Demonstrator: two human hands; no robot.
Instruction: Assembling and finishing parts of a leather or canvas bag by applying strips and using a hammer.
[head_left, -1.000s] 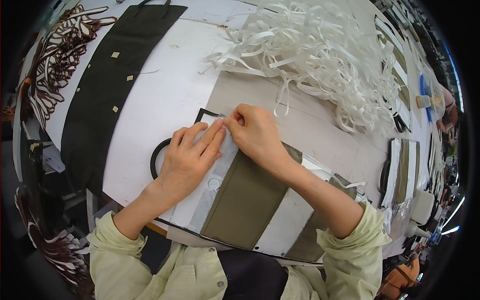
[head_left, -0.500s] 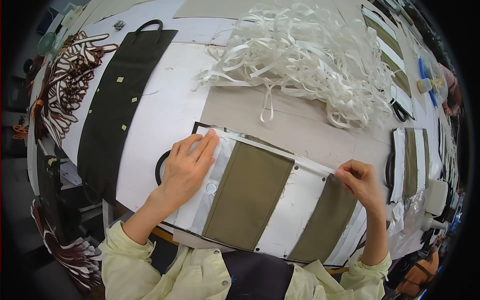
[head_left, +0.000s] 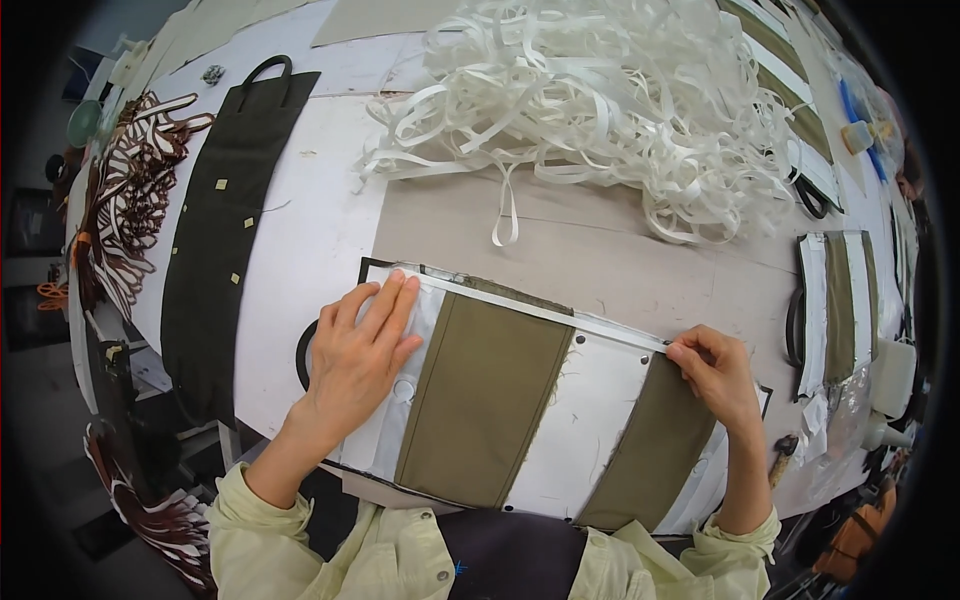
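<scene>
A flat fabric panel (head_left: pixel 520 400) is lying at the near edge of the worktable (head_left: pixel 310 250), showing two olive stripes between white ones, with a thin white strip (head_left: pixel 540 310) running along its far edge. The left hand (head_left: pixel 362 355) is pressing flat on the panel's left white stripe, fingers stretched out close together. The right hand (head_left: pixel 715 372) is pinching the strip's right end between thumb and fingers. One heap of white ribbon offcuts (head_left: pixel 600 110) is sitting beyond, and one dark green panel (head_left: pixel 215 240) is lying to the left.

An olive-and-white striped panel (head_left: pixel 520 410), a heap of white strips (head_left: pixel 600 110), pale yellow-green sleeves (head_left: pixel 330 550).
</scene>
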